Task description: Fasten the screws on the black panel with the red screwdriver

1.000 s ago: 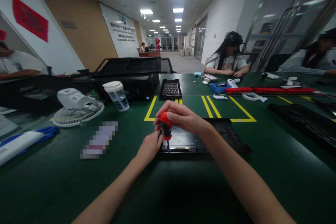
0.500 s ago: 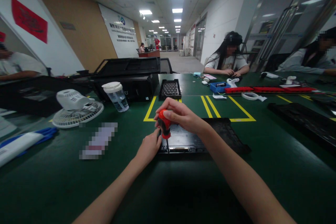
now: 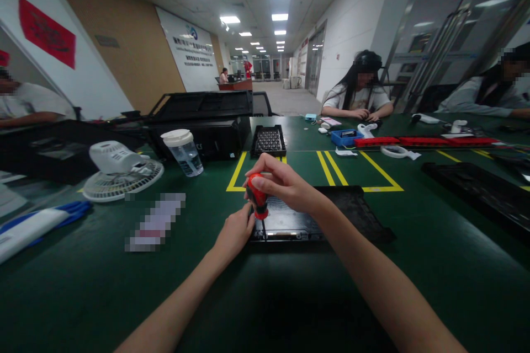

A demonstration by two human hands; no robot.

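My right hand (image 3: 285,182) is closed around the red-and-black handle of a short screwdriver (image 3: 259,196). Its thin shaft points down, slightly tilted, to the near left part of a black panel (image 3: 351,209) lying flat on the green table. A metallic strip (image 3: 284,235) shows along the panel's near edge, right of the screwdriver's tip. What the tip touches is too small to make out. My left hand (image 3: 235,230) grips the panel's left edge, with its thumb along the side and its other fingers partly hidden. My right hand and forearm cover part of the panel.
Beyond the panel sits a black tray of small parts (image 3: 269,140). To the left are a lidded water cup (image 3: 184,153), a white fan (image 3: 122,176) and a black case (image 3: 207,135). Another black panel (image 3: 476,190) lies right; a co-worker (image 3: 360,91) sits across the table.
The screwdriver's handle has turned and leaned slightly in my right hand, its tip staying at about the same spot. My left hand and the panel have not visibly moved.
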